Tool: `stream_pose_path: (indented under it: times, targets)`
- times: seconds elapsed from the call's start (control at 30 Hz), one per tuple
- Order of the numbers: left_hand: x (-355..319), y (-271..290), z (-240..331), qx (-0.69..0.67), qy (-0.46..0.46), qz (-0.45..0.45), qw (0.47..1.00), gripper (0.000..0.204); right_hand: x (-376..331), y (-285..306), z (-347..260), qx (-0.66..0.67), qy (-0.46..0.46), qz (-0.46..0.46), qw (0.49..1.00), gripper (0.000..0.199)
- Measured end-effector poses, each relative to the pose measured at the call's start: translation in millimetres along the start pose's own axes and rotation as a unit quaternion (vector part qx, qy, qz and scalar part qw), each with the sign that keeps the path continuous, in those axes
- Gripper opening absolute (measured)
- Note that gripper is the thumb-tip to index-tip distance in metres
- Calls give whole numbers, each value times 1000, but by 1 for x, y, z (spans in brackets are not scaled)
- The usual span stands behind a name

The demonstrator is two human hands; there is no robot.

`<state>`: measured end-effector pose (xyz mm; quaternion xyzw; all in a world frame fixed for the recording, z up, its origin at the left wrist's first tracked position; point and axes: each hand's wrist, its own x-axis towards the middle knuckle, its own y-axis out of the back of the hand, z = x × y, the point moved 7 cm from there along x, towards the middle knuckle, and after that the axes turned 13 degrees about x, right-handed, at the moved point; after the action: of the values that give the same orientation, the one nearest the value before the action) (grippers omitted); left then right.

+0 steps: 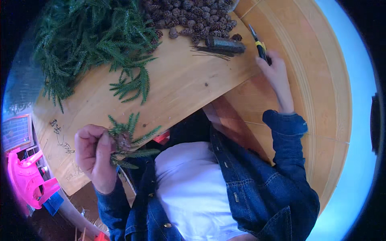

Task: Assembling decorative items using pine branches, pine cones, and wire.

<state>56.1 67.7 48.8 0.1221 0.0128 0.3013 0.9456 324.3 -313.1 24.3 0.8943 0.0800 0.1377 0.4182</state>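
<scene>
My left hand (94,154) is closed, thumb pressed to the fingers, on a small green fir sprig (134,134) near the table's front edge. The sprig's needled tips fan out to the right, around a brownish centre that I cannot make out clearly. At the far right, past the table's edge, my right hand (275,72) grips a pair of pliers (259,44) with black and yellow handles. Their narrow metal jaws point away from me. Close to the pliers lie a dark wrapped bundle (225,44) and several thin dark wires (209,52).
A big heap of green fir branches (88,40) covers the far left of the wooden table (181,80). One branch (136,82) juts from it toward me. Many pine cones (197,16) are piled at the back. A pink plastic stool (28,176) stands left of the table.
</scene>
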Motion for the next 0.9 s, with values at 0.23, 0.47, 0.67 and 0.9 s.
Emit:
stream_pose_path:
  times: [0.23,0.47,0.67,0.9]
  targets:
    - [15,85,-17,32,6,93,995,7,8,-18,3,-168,136,24,976,31]
    - [36,161,-72,0,69,102,992,9,0,-16,-58,-73,186,80,977,23]
    - [42,193,-79,29,102,97,990,11,0,-79,-108,-151,345,-117,919,10]
    - [57,223,-122,352,107,4,930,31,0,-102,-118,-262,395,-135,870,2]
